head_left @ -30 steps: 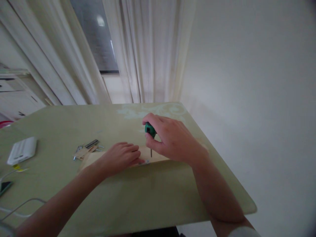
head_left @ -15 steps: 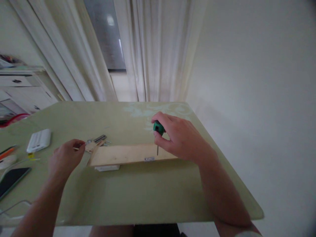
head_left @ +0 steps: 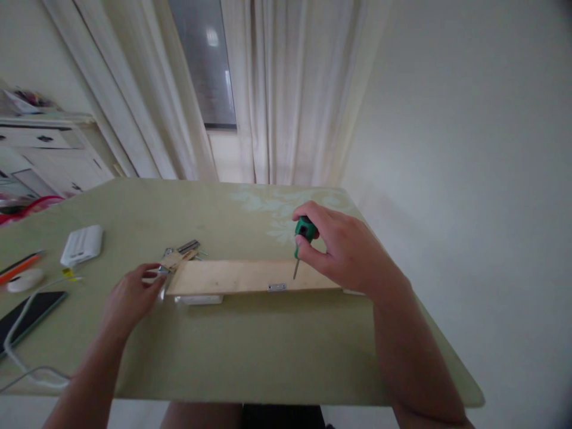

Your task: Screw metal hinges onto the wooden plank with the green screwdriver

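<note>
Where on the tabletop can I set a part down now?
Two patches look open: the tabletop between the wooden board and the near edge, and that behind the board, toward the curtains. Crowded: the board's left end, with the left hand and loose hardware, and the far left, with phone, cable and white box.

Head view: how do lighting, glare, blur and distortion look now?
Head view: dim, fairly even light, with bright patches in the window; head view, upper right: the corner darkens; head view, left: the curtain slants, probably wide-lens distortion; head view, middle: fine detail is soft, so the small parts by the left hand are hard to tell apart.
</note>
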A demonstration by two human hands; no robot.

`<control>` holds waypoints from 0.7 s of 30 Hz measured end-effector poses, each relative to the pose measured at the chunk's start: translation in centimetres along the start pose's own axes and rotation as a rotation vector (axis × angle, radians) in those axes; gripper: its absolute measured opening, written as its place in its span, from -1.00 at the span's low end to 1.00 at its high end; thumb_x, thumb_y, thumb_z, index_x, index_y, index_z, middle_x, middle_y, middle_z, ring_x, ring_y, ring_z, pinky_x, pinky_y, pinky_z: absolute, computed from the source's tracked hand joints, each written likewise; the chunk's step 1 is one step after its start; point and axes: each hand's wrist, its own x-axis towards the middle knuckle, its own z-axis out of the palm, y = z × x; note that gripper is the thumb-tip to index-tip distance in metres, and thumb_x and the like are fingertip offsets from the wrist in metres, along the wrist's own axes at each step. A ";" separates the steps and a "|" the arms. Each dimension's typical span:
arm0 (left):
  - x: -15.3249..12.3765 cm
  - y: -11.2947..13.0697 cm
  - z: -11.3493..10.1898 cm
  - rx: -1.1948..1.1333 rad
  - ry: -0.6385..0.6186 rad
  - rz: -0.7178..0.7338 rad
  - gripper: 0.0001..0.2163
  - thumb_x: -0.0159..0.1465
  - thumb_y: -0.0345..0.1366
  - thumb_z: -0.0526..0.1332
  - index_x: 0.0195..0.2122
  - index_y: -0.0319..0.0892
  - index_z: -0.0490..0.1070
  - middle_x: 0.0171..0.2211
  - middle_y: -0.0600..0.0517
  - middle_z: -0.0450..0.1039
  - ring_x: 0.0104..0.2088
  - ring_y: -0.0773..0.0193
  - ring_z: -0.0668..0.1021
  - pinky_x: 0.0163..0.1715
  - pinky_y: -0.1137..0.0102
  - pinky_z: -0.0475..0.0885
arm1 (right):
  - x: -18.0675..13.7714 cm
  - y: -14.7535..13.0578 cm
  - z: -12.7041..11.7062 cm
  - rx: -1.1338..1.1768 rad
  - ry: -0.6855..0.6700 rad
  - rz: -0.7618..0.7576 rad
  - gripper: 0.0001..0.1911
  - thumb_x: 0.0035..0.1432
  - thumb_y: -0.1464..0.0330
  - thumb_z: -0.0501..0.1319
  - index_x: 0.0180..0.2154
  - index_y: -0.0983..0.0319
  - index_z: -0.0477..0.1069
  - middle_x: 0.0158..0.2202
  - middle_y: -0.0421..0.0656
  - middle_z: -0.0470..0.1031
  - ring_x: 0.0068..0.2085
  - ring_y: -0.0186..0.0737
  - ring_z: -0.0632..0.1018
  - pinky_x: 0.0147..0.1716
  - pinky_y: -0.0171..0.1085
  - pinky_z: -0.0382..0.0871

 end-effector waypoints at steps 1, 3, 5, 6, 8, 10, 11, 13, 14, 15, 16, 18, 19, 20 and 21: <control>-0.4 1.1 -0.3 -0.008 0.048 0.015 -0.68 0.31 -0.10 0.19 -0.03 -0.15 0.50 -0.19 -0.13 0.65 -0.32 0.05 0.67 -0.37 0.29 0.49 | 0.0 0.0 0.0 0.002 0.009 0.000 -0.78 0.31 0.33 0.18 -0.01 0.16 0.36 -0.20 -0.17 0.55 -0.26 -0.20 0.49 -0.22 -0.23 0.27; -1.3 4.1 -0.5 -0.074 0.204 0.050 -0.66 0.37 -0.10 0.14 0.05 -0.13 0.50 -0.13 -0.08 0.62 -0.33 0.16 0.63 -0.33 0.32 0.50 | 0.1 0.0 0.0 0.015 0.019 0.001 -0.79 0.31 0.33 0.18 -0.02 0.17 0.36 -0.22 -0.18 0.54 -0.28 -0.21 0.47 -0.22 -0.24 0.27; -2.2 7.6 -0.1 -0.254 0.283 0.186 -0.65 0.37 -0.06 0.16 0.04 -0.14 0.51 -0.15 -0.05 0.59 -0.33 0.22 0.59 -0.37 0.38 0.50 | 0.2 -0.1 0.1 0.027 0.016 -0.003 -0.80 0.31 0.34 0.17 -0.03 0.17 0.35 -0.23 -0.19 0.53 -0.29 -0.22 0.46 -0.23 -0.25 0.27; -2.6 9.3 0.3 -0.312 0.210 0.315 -0.65 0.37 -0.03 0.18 0.01 -0.14 0.52 -0.18 -0.05 0.59 -0.31 0.21 0.59 -0.39 0.40 0.48 | 0.2 -0.2 0.1 0.033 0.009 -0.010 -0.81 0.32 0.34 0.17 -0.03 0.17 0.35 -0.22 -0.19 0.53 -0.28 -0.22 0.46 -0.22 -0.25 0.27; -3.0 12.6 1.3 -0.303 -0.161 0.598 -0.68 0.38 -0.01 0.21 -0.05 -0.11 0.56 -0.16 -0.05 0.60 -0.22 0.19 0.60 -0.32 0.41 0.50 | 0.2 -0.3 0.3 0.040 -0.009 -0.025 -0.82 0.32 0.35 0.17 -0.04 0.17 0.36 -0.21 -0.19 0.53 -0.25 -0.22 0.47 -0.19 -0.25 0.28; -2.8 15.4 2.4 -0.277 -0.496 0.780 -0.73 0.38 -0.05 0.23 -0.12 -0.10 0.60 -0.15 -0.03 0.62 -0.18 0.20 0.61 -0.19 0.38 0.50 | 0.1 -0.3 0.4 0.045 -0.028 -0.034 -0.83 0.33 0.35 0.17 -0.04 0.17 0.36 -0.19 -0.18 0.53 -0.22 -0.21 0.49 -0.17 -0.25 0.28; -2.5 16.5 3.0 -0.269 -0.622 0.816 -0.75 0.37 -0.08 0.24 -0.15 -0.10 0.60 -0.18 -0.01 0.63 -0.21 0.21 0.61 -0.18 0.37 0.49 | 0.0 -0.4 0.4 0.048 -0.035 -0.034 -0.82 0.33 0.35 0.18 -0.04 0.17 0.36 -0.18 -0.18 0.53 -0.21 -0.21 0.49 -0.16 -0.25 0.29; -1.6 18.4 4.2 -0.246 -0.810 0.833 -0.81 0.33 -0.17 0.25 -0.20 -0.14 0.60 -0.28 0.02 0.62 -0.29 0.23 0.60 -0.25 0.40 0.45 | 0.0 -0.4 0.5 0.056 -0.042 -0.033 -0.82 0.32 0.35 0.18 -0.04 0.17 0.36 -0.18 -0.18 0.53 -0.20 -0.20 0.49 -0.15 -0.25 0.29; -1.0 19.2 4.8 -0.225 -0.880 0.842 -0.84 0.29 -0.22 0.26 -0.23 -0.15 0.59 -0.33 0.03 0.61 -0.32 0.24 0.59 -0.29 0.41 0.43 | 0.0 -0.4 0.6 0.062 -0.048 -0.035 -0.81 0.32 0.35 0.18 -0.03 0.17 0.36 -0.17 -0.17 0.53 -0.20 -0.20 0.49 -0.14 -0.25 0.29; -0.4 19.8 5.4 -0.204 -0.936 0.851 -0.87 0.25 -0.26 0.27 -0.27 -0.16 0.58 -0.36 0.04 0.59 -0.35 0.25 0.58 -0.32 0.42 0.41 | 0.0 -0.4 0.7 0.065 -0.052 -0.038 -0.81 0.31 0.36 0.18 -0.03 0.17 0.35 -0.17 -0.17 0.53 -0.19 -0.19 0.49 -0.14 -0.25 0.29; 0.2 20.4 5.9 -0.184 -0.986 0.862 -0.90 0.21 -0.29 0.27 -0.31 -0.17 0.56 -0.39 0.05 0.58 -0.36 0.26 0.56 -0.34 0.42 0.39 | 0.0 -0.4 0.8 0.067 -0.058 -0.041 -0.81 0.31 0.36 0.19 -0.04 0.17 0.35 -0.17 -0.17 0.53 -0.18 -0.19 0.49 -0.13 -0.24 0.29; 1.1 21.3 6.6 -0.158 -1.067 0.878 -0.93 0.14 -0.30 0.30 -0.39 -0.17 0.52 -0.42 0.07 0.56 -0.39 0.27 0.54 -0.36 0.42 0.37 | 0.2 -0.4 1.2 0.066 -0.073 -0.044 -0.81 0.31 0.35 0.19 -0.03 0.17 0.35 -0.16 -0.17 0.52 -0.18 -0.18 0.49 -0.13 -0.24 0.29; 1.5 21.7 6.9 -0.147 -1.102 0.883 -0.93 0.12 -0.29 0.31 -0.42 -0.17 0.50 -0.43 0.08 0.55 -0.40 0.26 0.54 -0.37 0.41 0.37 | 0.3 -0.4 1.3 0.064 -0.082 -0.042 -0.81 0.31 0.35 0.19 -0.03 0.16 0.34 -0.16 -0.17 0.52 -0.18 -0.18 0.49 -0.14 -0.24 0.28; 1.8 22.0 7.1 -0.135 -1.126 0.886 -0.91 0.10 -0.28 0.33 -0.44 -0.17 0.48 -0.44 0.07 0.55 -0.40 0.26 0.53 -0.37 0.41 0.37 | 0.4 -0.4 1.5 0.063 -0.090 -0.040 -0.81 0.31 0.34 0.19 -0.04 0.16 0.34 -0.16 -0.17 0.52 -0.18 -0.18 0.49 -0.15 -0.24 0.28; 2.0 22.2 7.2 -0.122 -1.139 0.889 -0.89 0.09 -0.27 0.34 -0.45 -0.18 0.48 -0.43 0.07 0.55 -0.39 0.25 0.54 -0.36 0.40 0.38 | 0.5 -0.3 1.7 0.064 -0.099 -0.037 -0.81 0.31 0.34 0.19 -0.04 0.16 0.34 -0.17 -0.17 0.52 -0.19 -0.19 0.49 -0.15 -0.24 0.28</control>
